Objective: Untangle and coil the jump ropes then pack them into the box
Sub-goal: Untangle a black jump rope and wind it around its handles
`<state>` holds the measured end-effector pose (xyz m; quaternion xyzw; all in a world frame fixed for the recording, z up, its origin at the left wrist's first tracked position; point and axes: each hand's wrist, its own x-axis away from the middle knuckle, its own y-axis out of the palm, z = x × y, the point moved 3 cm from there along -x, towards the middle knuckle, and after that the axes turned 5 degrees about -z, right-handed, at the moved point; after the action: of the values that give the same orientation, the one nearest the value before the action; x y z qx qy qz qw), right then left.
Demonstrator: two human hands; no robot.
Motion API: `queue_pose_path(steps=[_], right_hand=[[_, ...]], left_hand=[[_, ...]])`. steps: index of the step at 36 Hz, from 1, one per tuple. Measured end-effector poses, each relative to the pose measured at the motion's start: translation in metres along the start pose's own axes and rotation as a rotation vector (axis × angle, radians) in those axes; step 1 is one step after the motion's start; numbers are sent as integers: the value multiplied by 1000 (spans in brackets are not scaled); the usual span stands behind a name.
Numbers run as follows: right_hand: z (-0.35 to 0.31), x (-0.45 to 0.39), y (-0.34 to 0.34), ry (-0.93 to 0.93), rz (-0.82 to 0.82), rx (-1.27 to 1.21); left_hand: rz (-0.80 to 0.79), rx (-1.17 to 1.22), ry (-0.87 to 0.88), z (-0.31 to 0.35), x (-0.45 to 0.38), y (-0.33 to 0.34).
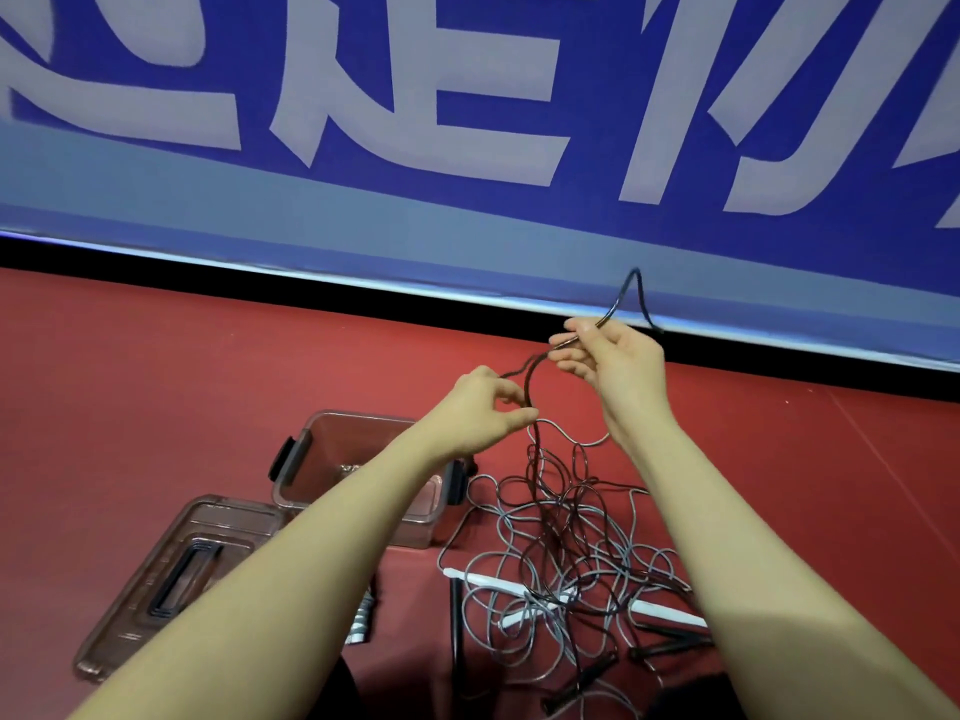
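Both hands lift a dark rope (535, 387) off the tangle (566, 558): left hand (488, 407) pinching it, right hand (613, 361) gripping it (loop poking above). The open box (322, 444) sits just left of the tangle, bare red floor (156, 387) beyond.

Both hands (550, 387) pinch a dark rope (535, 366) above the tangle (566, 553).
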<state>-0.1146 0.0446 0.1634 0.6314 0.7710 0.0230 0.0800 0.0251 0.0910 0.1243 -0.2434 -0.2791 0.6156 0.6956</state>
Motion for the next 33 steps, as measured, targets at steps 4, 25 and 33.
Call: queue_pose_path(steps=[4, 25, 33], right_hand=[[-4, -1, -2, 6, 23, -197], [41, 10, 2, 161, -366, 717], [4, 2, 0, 78, -62, -23]], left_hand=[[82, 139, 33, 1, -1, -3], [363, 348, 5, 21, -10, -27], [82, 143, 19, 8, -5, 0]])
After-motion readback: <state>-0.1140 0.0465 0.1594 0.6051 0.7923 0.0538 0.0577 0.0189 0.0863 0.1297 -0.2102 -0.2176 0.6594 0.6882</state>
